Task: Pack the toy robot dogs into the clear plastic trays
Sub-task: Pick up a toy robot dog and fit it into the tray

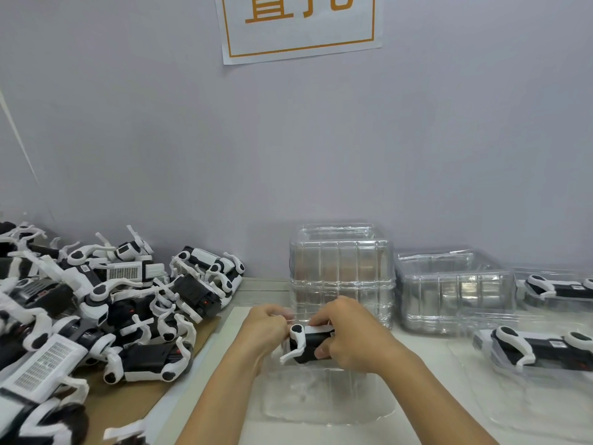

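Note:
A black-and-white toy robot dog (305, 343) is held between both hands just above an open clear plastic tray (324, 399) lying on the table in front of me. My left hand (266, 329) grips its left end near a white leg. My right hand (346, 335) wraps over its body from the right, thumb underneath. A pile of several more robot dogs (96, 303) lies on cardboard at the left. Two packed trays with dogs (542, 351) (558, 289) sit at the right.
Two stacks of clear trays stand by the wall: a tall one (341, 271) just behind my hands and a lower one (452, 290) to its right. A paper sign (298, 27) hangs on the grey wall. Brown cardboard (128, 403) lies under the pile.

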Demonstrator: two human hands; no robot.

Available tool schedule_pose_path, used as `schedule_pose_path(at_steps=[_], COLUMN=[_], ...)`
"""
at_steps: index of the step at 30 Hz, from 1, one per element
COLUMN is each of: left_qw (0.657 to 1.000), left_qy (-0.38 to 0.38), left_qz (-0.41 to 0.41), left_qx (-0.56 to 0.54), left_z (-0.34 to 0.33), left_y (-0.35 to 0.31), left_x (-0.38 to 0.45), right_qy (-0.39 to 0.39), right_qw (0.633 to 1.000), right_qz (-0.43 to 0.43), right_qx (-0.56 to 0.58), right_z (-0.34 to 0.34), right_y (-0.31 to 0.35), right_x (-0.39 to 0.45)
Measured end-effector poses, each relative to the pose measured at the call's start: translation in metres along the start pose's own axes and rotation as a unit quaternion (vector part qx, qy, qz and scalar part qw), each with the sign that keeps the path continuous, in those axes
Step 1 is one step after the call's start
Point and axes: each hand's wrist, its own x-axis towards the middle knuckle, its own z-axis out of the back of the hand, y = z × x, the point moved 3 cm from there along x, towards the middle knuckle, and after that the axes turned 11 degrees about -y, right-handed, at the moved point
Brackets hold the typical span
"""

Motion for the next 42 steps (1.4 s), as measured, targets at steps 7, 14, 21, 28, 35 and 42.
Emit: schedule_pose_path(at_steps=[7, 14, 21, 28, 35, 42], left_qw=[1.000, 1.000, 1.000, 1.000, 1.000, 1.000], left_qy=[0.012, 0.015, 0.024, 0.019, 0.025, 0.019], left_qz=[0.002, 0.008, 0.000, -0.008, -0.005, -0.002], left_qx=[-0.003, -0.023, 0.001, 0.001, 0.008, 0.002], left_z=[0.002, 0.004, 0.005, 0.004, 0.004, 0.002], left_y=[0.001, 0.003, 0.001, -0.001, 0.002, 0.004], left_x=[-0.004, -0.006, -0.009, -0.011, -0.009, -0.005], right_qy=[-0.002, -0.055, 0.015, -0.007, 0.035, -0.017], right_qw=[1.000, 0.998, 0.996, 0.997, 0.997, 0.999], right_qz=[0.003, 0.025, 0.045, 0.011, 0.032, -0.047], right_qx=[-0.005, 0.033, 0.078, 0.079, 0.068, 0.014], right_z=[0.002, 0.007, 0.008, 0.001, 0.009, 0.060], right_y=[0.002, 0.002, 0.017, 0.022, 0.018, -0.025], right_x=[0.000, -0.001, -0.003, -0.001, -0.001, -0.003])
